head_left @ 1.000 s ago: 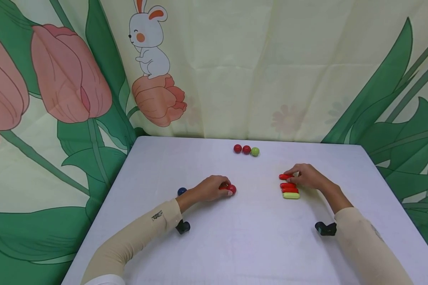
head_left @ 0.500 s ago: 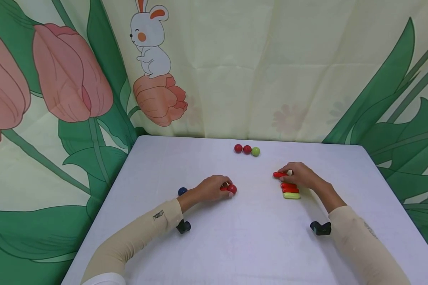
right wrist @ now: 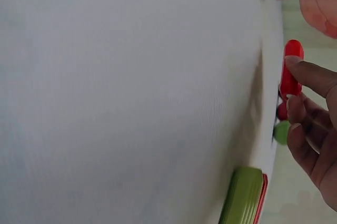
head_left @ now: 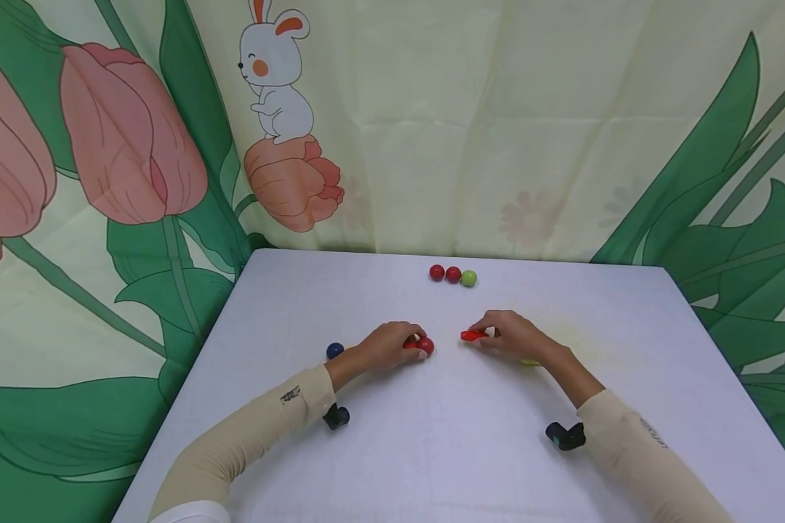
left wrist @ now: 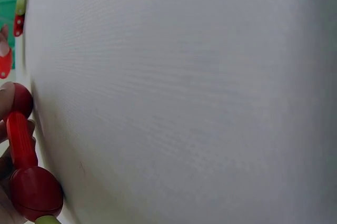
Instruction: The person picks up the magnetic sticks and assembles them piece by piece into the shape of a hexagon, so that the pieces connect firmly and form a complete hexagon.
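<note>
A: On the white table (head_left: 379, 450), mid-way across, what does each hand have?

B: The left hand (head_left: 387, 344) curls its fingers round a red ball-and-rod piece (head_left: 421, 346), resting on the surface. The right hand (head_left: 506, 335) pinches a loose red rod (head_left: 472, 335) just right of it, tip pointing left.

A: How best to join them?

B: I'd judge: keep the left hand steady, bring the rod in level and straight at the near ball, without nudging the green bar (right wrist: 241, 196) under the right wrist.

A: Anything else about?

B: A row of three balls (head_left: 453, 275) at the far edge, and a blue ball (head_left: 334, 351) left.
</note>
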### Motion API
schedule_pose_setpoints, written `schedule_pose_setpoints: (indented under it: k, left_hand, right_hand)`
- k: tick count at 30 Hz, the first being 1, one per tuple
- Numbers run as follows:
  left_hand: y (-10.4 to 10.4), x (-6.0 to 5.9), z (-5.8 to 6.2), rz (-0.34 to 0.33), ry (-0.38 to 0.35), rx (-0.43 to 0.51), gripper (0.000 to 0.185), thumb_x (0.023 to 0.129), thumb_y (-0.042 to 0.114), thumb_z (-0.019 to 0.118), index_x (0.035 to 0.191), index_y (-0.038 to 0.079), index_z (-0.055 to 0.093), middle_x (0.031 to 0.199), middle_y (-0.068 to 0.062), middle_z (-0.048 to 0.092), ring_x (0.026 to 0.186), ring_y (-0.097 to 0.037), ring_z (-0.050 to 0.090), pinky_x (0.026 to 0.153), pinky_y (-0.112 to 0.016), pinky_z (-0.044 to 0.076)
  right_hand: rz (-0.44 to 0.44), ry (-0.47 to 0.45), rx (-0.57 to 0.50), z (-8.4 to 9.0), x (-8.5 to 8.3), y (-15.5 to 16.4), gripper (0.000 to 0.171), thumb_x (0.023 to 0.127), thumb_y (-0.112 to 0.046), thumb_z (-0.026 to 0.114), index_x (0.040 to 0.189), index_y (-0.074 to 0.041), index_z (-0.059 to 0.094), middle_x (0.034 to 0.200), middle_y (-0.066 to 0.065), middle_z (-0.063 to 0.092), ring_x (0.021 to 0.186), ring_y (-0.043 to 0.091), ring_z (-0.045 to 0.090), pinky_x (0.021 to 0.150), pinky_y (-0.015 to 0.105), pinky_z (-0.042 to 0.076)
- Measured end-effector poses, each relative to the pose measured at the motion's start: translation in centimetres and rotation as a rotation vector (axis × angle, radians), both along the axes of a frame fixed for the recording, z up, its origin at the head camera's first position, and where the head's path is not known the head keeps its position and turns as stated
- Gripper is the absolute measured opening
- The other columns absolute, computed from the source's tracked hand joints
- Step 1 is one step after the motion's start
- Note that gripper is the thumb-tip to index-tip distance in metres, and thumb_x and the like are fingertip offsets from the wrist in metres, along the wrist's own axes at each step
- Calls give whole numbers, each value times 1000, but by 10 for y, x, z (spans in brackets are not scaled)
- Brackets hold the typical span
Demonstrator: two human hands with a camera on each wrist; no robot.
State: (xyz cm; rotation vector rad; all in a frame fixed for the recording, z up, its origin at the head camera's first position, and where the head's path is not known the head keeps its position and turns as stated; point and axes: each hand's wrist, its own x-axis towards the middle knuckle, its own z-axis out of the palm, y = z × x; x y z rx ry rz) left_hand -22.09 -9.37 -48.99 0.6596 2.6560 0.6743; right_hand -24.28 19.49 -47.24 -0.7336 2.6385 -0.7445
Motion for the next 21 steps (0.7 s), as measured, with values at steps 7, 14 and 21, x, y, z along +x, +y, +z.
schedule_pose_setpoints:
  k: [7,14,21]
  left_hand:
    - [0,-1,1,-13,14,-5,43,92,33,74,130,15,64,101,2,66,90,-11,57,79,-22,50]
    - [-1,-1,1,-17,16,0,44,92,34,74,130,15,65,104,2,68,90,-11,57,80,-21,51]
    - [-2,0,5,-5,-5,0,47,90,33,77,130,13,63,107,0,67,94,-11,58,82,-22,51]
  right_hand:
    - [78,37,-27,-5,7,-26,34,89,-19,77,122,-13,73,102,-3,69,86,11,58,72,24,51]
    - [128,18,-45,-8,5,-44,30,90,-22,77,119,-16,75,98,-6,69,84,8,58,72,24,50]
    - [124,-9,-100,-13,2,-47,28,90,-21,77,117,-15,76,97,-5,69,86,9,60,74,24,52]
